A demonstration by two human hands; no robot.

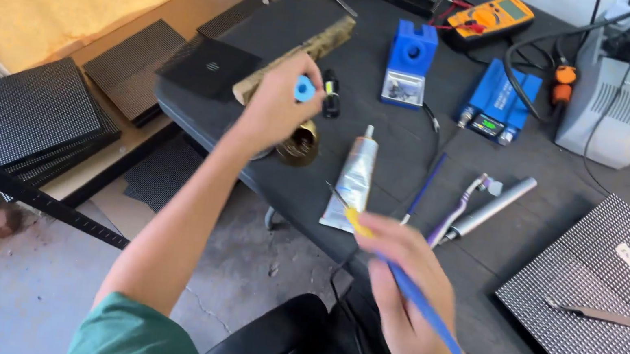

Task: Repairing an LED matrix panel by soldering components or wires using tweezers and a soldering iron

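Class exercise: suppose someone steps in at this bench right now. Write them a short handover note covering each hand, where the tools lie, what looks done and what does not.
Right hand: holds a blue-handled soldering iron, tip pointing up-left over the table edge.
Left hand: raised over the table, gripping a small blue object; what it is cannot be told.
Just under that hand sits a round brass tin. A silver tube lies beside the iron's tip; the blue iron stand is further back.
The dotted panel lies at the right with tweezers resting on it.
Done: tools laid out. The iron touches nothing now; no work on the panel shows.
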